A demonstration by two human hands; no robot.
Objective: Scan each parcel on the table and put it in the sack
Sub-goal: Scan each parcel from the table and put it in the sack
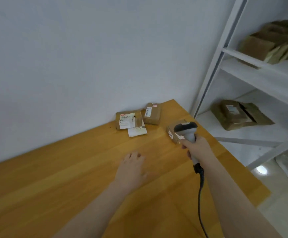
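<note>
Grey scanner (185, 129) before nearest parcel (171, 131); two parcels (129, 120) behind, white shelving (243, 57) beside.

The right hand (197, 148) grips a grey-and-white handheld barcode scanner (185, 128) with a black cable (200, 194), its head over a small brown cardboard parcel (171, 131) near the right edge of the orange wooden table (71, 169). The left hand (133, 169) is palm down over the boards, fingers loose. At its twelve o'clock, a flat brown parcel with a white label (128, 120) and a narrower brown box (152, 114) sit by the wall. At the table's three o'clock stands a white metal shelf (225, 50).
</note>
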